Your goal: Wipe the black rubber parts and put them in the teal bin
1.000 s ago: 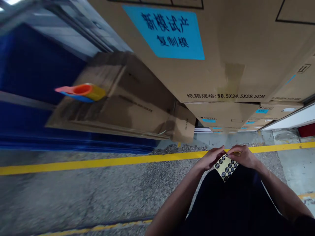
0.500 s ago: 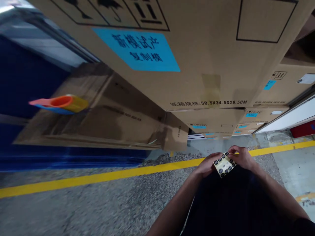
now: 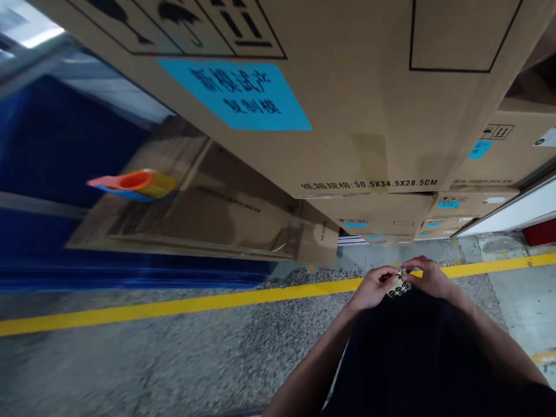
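Observation:
Low in front of my body, a small pale sheet of round black stickers [image 3: 398, 288] is held between both hands. My left hand [image 3: 372, 286] pinches its left side, thumb on top. My right hand [image 3: 427, 277] has thumb and fingertips closed at its upper right edge; whether a loose sticker is between them is too small to make out. The sheet is bent and partly hidden by the fingers. Ahead of my hands rises a large cardboard box [image 3: 339, 110] with a blue label [image 3: 238, 94] on its front.
More labelled boxes [image 3: 382, 208] are stacked below and to the right. At left, flattened cardboard [image 3: 217, 202] lies over blue material [image 3: 174, 269], with an orange, yellow and blue tape dispenser-like object [image 3: 139, 184] on it. A yellow line [image 3: 243, 302] crosses the grey floor.
The sticker sheet was flatter and more exposed; now it is bent. My left hand has come up and over it, its thumb now on top, nearer my right fingertips. The view has shifted slightly.

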Demonstrator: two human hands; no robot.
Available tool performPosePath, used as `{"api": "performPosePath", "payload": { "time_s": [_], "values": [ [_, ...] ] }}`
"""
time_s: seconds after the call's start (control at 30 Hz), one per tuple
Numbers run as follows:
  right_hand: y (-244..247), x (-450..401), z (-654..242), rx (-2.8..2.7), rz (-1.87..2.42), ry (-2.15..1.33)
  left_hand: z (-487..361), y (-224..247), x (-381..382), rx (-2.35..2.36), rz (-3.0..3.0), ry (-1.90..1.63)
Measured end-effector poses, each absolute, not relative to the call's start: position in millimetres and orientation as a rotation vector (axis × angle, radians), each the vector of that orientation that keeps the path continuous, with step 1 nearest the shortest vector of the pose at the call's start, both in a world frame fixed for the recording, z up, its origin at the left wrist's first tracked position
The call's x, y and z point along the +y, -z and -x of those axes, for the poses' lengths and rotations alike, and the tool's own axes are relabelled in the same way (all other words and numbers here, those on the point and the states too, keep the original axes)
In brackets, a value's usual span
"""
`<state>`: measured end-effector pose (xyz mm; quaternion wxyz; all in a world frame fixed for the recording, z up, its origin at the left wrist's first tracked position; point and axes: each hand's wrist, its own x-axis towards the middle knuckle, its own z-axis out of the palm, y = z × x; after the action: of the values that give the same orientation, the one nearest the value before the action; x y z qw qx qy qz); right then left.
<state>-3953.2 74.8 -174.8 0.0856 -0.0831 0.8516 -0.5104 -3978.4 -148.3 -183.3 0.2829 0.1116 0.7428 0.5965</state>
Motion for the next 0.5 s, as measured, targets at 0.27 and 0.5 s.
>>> {"api": "performPosePath", "payload": {
  "time_s": [0.27, 0.5],
  "values": [
    [172, 73, 3961, 2.440, 0.257, 1.668, 3981, 178, -153, 1.964, -0.334, -1.588],
    [165, 70, 3964, 2.453, 0.210, 1.661, 3979, 183, -145, 1.840, -0.122, -1.675]
  ]
}}
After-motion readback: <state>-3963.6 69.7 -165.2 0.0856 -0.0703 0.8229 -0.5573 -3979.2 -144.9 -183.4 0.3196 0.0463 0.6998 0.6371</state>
